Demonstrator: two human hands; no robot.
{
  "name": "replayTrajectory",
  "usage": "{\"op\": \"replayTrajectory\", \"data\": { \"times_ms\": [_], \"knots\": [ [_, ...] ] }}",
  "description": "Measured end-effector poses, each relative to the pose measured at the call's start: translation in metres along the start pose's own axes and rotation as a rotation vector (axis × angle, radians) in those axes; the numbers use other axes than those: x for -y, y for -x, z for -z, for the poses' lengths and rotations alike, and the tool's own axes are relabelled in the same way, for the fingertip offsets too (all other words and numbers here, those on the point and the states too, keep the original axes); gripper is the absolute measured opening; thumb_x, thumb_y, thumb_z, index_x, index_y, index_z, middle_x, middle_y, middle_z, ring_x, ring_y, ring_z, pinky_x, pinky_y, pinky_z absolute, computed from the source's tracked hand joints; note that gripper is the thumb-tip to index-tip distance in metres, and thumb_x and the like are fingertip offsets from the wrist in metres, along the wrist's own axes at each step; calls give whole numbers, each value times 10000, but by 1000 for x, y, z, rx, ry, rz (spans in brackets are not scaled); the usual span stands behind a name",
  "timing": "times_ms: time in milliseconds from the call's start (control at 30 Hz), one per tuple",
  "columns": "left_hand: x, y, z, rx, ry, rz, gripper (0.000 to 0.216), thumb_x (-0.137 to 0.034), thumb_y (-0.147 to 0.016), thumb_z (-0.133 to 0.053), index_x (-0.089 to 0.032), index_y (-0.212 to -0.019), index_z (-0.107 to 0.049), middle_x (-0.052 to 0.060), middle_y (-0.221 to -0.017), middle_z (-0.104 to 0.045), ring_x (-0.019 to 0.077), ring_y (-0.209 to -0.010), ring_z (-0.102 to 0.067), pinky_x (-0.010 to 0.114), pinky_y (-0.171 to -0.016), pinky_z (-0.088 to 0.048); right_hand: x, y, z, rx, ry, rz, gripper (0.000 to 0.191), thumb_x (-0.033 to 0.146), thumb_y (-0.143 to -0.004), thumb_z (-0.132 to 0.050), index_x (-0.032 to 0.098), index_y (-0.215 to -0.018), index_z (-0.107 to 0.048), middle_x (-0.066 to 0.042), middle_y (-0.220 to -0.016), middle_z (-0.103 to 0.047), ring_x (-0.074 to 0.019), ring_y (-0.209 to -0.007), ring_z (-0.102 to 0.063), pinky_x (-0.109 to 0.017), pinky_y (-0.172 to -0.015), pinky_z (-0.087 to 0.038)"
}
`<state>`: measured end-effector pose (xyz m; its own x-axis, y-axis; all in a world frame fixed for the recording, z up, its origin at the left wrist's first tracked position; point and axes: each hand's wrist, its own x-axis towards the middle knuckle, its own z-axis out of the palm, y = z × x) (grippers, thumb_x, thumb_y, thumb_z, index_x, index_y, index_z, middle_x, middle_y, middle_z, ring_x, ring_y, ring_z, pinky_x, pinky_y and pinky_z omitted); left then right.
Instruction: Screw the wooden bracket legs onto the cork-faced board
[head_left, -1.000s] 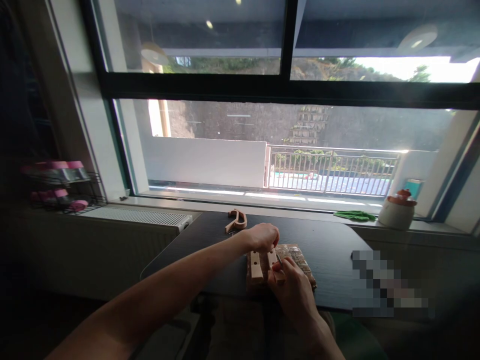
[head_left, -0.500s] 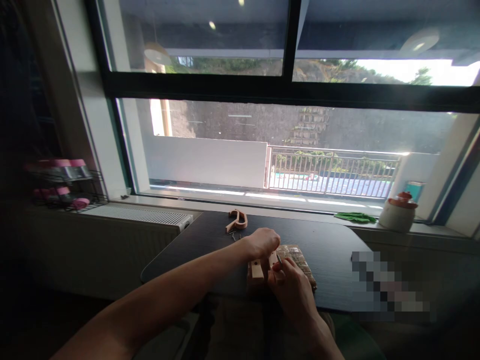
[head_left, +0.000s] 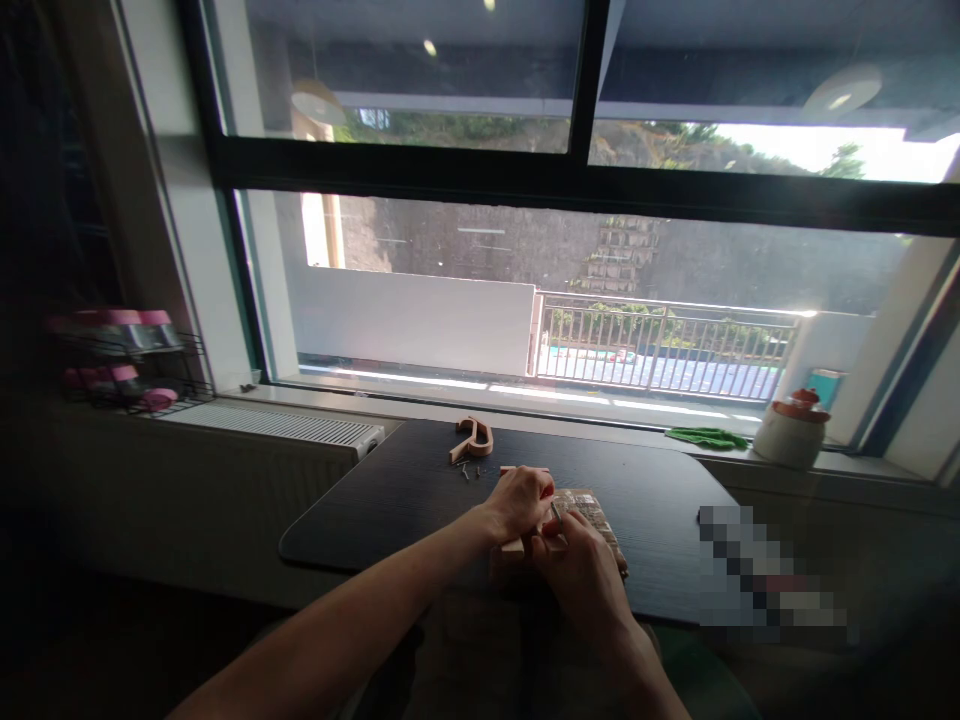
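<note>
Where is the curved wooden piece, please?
In the head view, the curved wooden piece lies on the table's left half, near its far edge, beside metal pieces.

We have a dark table: bent wooden piece near far edge, small metal bits beside it, brown slab by near edge.

Two bare hands on my distant feed, the left hand and the right hand.
The left forearm, which I see at greater length, is smooth, broad at the bottom edge and tapers to a slim wrist; the right forearm narrows likewise. Both are bare as far as my view reaches (lower down, shadow hides from me whatever clothing is worn).
</note>
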<state>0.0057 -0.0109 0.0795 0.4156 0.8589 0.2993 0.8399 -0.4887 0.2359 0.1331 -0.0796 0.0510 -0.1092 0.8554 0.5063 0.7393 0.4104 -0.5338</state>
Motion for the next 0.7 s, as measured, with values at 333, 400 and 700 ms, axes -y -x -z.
{"op": "replayTrajectory", "data": {
  "times_ms": [333, 400, 700],
  "knots": [
    [11, 1, -9, -45, 116, 64, 190, -260, -778, -549, -196, -824, -722, 43, -900, -725, 189, -895, -650, 255, -809, -453, 0, 0, 4, 66, -32, 3, 113, 274, -772, -587, 204, -851, -629, -29, -888, -625, -188, -767, -621, -275, -661, -435],
    [12, -1, -7, -34, 113, 74, 198, -285, -776, -557, -201, -824, -730, 39, -883, -727, 193, -860, -655, 256, -777, -462, -3, 2, 7, 90, -67, 32, 207, 273, -751, -612, 214, -949, -630, -33, -975, -622, -191, -813, -624, -274, -680, -447],
    [9, -11, -2, 68, 28, 118, 179, -317, -812, -579, -196, -833, -710, 36, -856, -707, 181, -813, -639, 277, -757, -469, -25, 4, 26, 191, -258, 170, 375, 174, -711, -617, 222, -1082, -614, -49, -1180, -578, -84, -584, -556, -220, -568, -478]
  ]
}}
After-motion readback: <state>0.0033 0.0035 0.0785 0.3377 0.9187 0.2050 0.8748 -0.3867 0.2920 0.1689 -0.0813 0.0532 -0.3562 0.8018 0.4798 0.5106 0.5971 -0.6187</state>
